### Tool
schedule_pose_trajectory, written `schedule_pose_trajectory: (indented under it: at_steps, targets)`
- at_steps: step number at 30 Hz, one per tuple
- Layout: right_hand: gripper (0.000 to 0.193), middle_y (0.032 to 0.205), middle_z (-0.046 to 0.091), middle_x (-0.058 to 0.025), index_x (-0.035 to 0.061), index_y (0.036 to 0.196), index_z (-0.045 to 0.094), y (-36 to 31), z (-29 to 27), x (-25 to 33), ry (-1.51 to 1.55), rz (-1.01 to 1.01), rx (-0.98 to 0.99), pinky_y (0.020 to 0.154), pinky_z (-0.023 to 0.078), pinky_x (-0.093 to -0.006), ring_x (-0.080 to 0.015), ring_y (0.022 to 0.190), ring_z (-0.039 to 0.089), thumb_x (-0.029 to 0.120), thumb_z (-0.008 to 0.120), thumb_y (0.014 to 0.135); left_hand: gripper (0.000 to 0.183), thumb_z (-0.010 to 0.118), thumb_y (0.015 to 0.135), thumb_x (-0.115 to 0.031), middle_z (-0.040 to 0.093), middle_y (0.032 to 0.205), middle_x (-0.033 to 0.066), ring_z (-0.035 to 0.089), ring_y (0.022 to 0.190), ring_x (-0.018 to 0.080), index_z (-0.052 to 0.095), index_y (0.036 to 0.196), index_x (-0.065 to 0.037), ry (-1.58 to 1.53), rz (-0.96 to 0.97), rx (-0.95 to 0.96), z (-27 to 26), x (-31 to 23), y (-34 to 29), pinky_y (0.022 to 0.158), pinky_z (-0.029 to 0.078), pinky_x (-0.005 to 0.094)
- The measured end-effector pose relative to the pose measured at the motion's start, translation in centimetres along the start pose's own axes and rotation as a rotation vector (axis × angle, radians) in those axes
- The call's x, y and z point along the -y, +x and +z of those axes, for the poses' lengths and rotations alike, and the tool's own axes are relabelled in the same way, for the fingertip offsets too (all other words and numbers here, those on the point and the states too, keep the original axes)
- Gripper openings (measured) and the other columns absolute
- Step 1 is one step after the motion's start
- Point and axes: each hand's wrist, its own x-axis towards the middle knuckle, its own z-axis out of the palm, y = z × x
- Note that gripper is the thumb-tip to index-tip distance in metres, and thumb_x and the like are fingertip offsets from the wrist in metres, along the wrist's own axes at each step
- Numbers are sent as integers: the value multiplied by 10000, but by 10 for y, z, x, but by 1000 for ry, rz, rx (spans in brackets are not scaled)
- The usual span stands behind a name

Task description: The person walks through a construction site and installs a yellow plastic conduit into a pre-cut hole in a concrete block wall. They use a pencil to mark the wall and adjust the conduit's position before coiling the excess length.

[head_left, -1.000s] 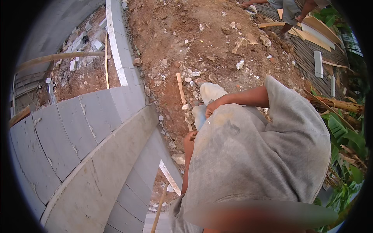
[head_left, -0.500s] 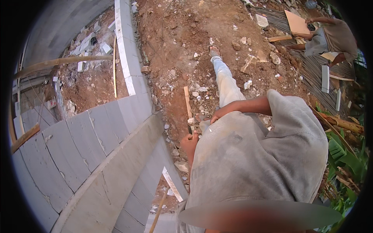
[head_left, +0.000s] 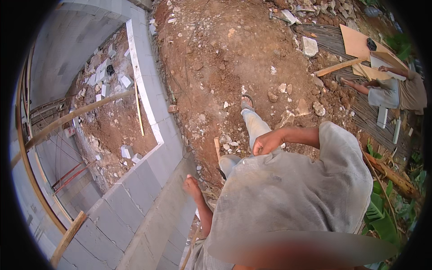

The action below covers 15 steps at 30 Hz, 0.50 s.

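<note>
Concrete beam (head_left: 157, 220): long, grey, lay just left of left hand (head_left: 192, 186), sloping lower-left to upper-right.
Left hand: was nearer; looked curled, grasp unclear.
Right hand (head_left: 267, 142): bent against grey cloth shirt (head_left: 292, 189); pinch unclear.

Wearer's shirt (head_left: 292, 189): grey, yellowish-stained at the front. Trousers (head_left: 255, 127): faded pale blue. Concrete band (head_left: 155, 225): beige-grey. Block wall (head_left: 118, 204): light grey, line-patterned. Soil (head_left: 216, 54): reddish brown, flecked white. Plywood sheet (head_left: 353, 40): tan. Broad leaf (head_left: 382, 220): green. Co-worker's shirt (head_left: 416, 92): brown; shorts (head_left: 384, 94): grey
</note>
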Motion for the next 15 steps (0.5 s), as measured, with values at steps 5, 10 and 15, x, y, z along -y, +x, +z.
schedule_pose_trajectory:
  at_steps: [5,10,15]
  targets:
    - [375,719,620,16,-9,812,700,-44,-47,48,-139,-94,-267,663,455,-311,-68,730,534,330,655,966,563,371,1093,-406,323,522,-26,275,466,104,329,592,-153,-357,-82,-383,-28,-105,80,455,209,292]
    - [500,724,655,-36,13,829,712,-88,-104,64,-415,278,-555,668,468,-360,-125,712,573,483,635,982,565,341,1092,-412,310,539,-33,278,474,91,324,596,-144,-607,-100,-355,-30,-163,136,454,197,288]
    - [454,727,675,-212,-19,850,703,-62,-183,18,-428,321,-997,663,502,-444,-287,670,641,403,598,981,583,350,1094,-407,331,540,-25,290,481,90,375,592,-112,-559,-6,-227,22,-197,189,462,198,282]
